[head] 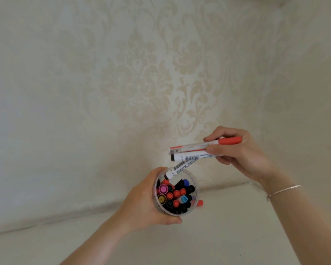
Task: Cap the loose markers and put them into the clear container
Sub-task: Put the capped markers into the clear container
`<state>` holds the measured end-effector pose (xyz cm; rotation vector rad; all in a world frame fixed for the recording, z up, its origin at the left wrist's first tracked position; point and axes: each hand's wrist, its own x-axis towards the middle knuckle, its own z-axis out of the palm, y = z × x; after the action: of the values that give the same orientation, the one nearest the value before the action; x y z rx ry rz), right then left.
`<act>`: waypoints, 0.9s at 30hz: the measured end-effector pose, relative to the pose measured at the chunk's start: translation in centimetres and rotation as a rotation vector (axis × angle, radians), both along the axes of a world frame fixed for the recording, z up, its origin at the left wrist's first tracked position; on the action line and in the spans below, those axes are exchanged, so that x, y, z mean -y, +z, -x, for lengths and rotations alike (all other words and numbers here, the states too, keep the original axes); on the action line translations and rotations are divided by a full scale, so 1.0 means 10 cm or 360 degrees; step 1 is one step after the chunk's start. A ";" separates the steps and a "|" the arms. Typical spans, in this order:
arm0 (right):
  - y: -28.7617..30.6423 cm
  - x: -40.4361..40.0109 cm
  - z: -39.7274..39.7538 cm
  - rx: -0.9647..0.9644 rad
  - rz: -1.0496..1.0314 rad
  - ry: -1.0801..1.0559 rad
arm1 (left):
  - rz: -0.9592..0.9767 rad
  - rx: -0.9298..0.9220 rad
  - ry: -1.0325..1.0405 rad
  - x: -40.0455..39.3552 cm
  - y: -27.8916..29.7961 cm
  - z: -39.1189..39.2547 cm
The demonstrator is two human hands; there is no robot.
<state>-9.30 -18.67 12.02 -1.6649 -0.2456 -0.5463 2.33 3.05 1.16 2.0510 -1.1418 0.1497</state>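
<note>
My left hand (141, 203) grips the round clear container (196, 185) from its left side, lifted above the pale surface. Inside stand several capped markers with red, black, blue, pink and yellow caps. My right hand (241, 155) pinches a bundle of three markers above and to the right of the container. The top one, a red-capped marker (208, 144), lies about level. Below it is a white marker with a black end (187, 156). The lowest white marker (177, 170) tilts down, its black end just over the container's rim.
A red marker cap or end (200, 203) shows just right of the container on the cream surface (227, 226). A patterned cream wall (141, 83) rises close behind. A thin bracelet (283, 191) circles my right wrist.
</note>
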 end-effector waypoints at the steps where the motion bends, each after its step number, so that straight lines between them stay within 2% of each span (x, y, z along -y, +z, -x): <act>1: 0.00 -0.02 0.02 0.0012 0.0128 -0.0035 | 0.0005 0.0002 -0.0006 0.00 0.00 0.00; 5: 0.01 -0.14 0.03 0.0053 0.0518 -0.0218 | 0.0068 -0.0009 0.0017 -0.02 -0.02 -0.03; 11: -0.07 -0.23 -0.04 0.0147 0.0759 -0.0163 | 0.0083 -0.0040 0.0033 -0.03 -0.02 -0.05; 19: -0.03 -0.25 -0.06 0.0214 0.0715 -0.0068 | 0.0108 -0.0091 0.0030 -0.04 0.00 -0.05; 27: -0.16 -0.26 -0.11 0.0428 0.0794 -0.0277 | 0.0154 -0.0113 0.0025 -0.03 -0.01 -0.06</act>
<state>-8.24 -16.10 10.45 -2.1065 -0.4645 -0.8960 2.95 3.32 1.02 1.9652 -1.0551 0.1364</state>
